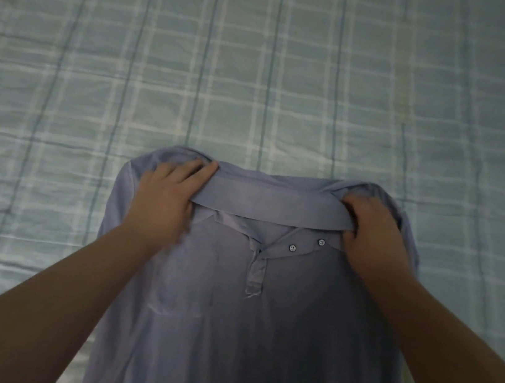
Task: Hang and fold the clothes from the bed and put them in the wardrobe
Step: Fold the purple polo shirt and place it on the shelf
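Note:
A pale blue polo shirt (245,326) lies face up on the bed, collar away from me, its button placket open and a chest pocket at the left. Its sides look folded in, so it forms a narrow strip. My left hand (165,198) lies on the left shoulder, its fingers reaching over the left end of the collar. My right hand (371,237) sits on the right shoulder with its fingers curled round the right end of the collar. The fingertips of both hands are partly hidden in the cloth.
The bed (260,79) is covered with a light green checked sheet that fills the view on all sides of the shirt. No other clothes, hanger or wardrobe are in view.

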